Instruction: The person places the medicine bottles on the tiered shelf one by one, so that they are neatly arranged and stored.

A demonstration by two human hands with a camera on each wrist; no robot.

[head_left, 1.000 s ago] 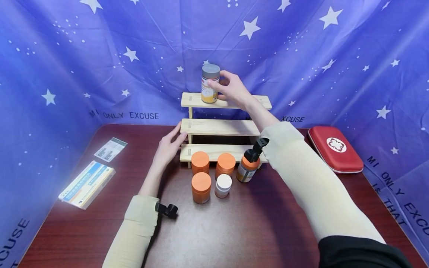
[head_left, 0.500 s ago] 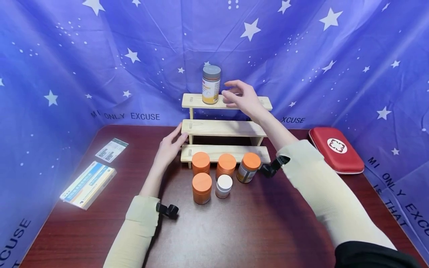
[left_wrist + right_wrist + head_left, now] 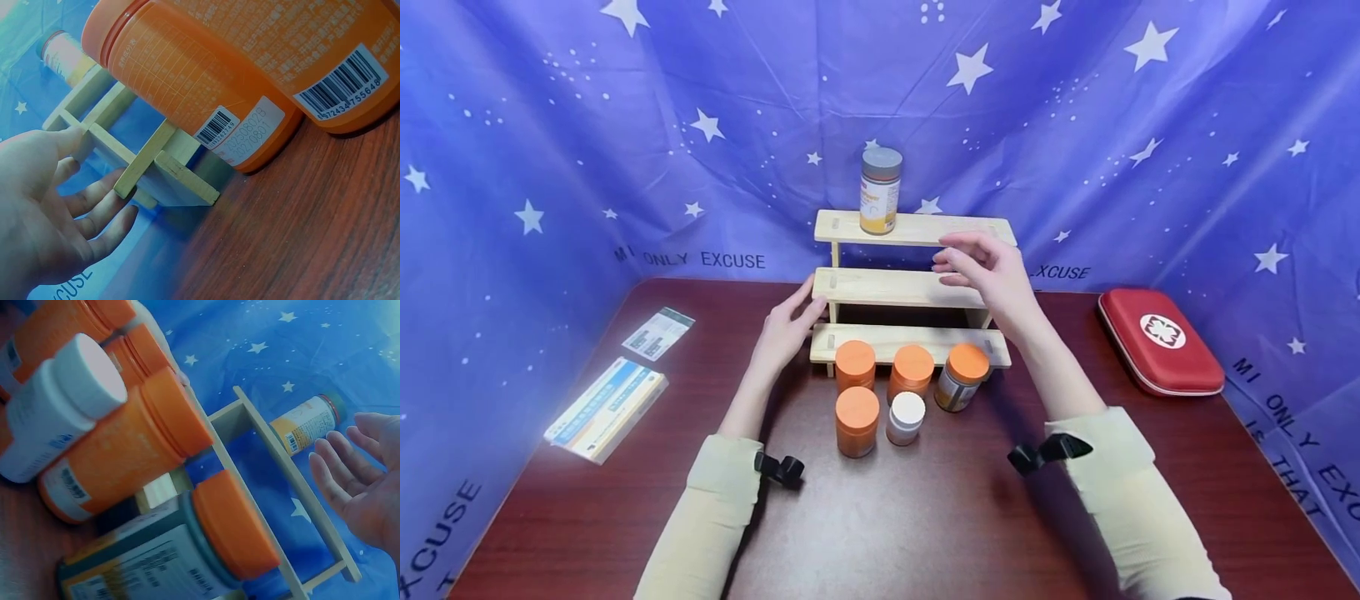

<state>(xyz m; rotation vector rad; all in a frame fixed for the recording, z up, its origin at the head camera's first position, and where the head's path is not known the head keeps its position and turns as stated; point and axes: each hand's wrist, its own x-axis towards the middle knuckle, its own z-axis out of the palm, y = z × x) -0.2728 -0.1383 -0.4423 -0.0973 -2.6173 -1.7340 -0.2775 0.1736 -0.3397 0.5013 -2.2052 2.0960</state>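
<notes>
In the head view my left hand point(image 3: 786, 333) rests at the left end of a three-tier wooden shelf point(image 3: 895, 287). Its fingers, loosely extended in the left wrist view, touch the end of the boards. My right hand point(image 3: 996, 275) hovers in front of the shelf's right half, fingers relaxed, holding nothing. A grey-capped supplement bottle point(image 3: 880, 192) stands upright on the top tier, left of centre. Before the shelf stand several bottles: orange ones such as the front orange bottle point(image 3: 857, 423), a small white bottle point(image 3: 906, 419), and an orange-capped bottle with a dark body point(image 3: 961, 379).
A red zippered case point(image 3: 1161, 342) with a white emblem lies at the table's right rear. On the left are a blue-and-white medicine box point(image 3: 606, 408) and a flat printed packet point(image 3: 658, 333). A blue star-patterned curtain point(image 3: 760, 100) surrounds the table.
My right hand has let go of the grey-capped bottle, leaving it on the top tier, and has moved down and right. My left hand stays at the shelf's end.
</notes>
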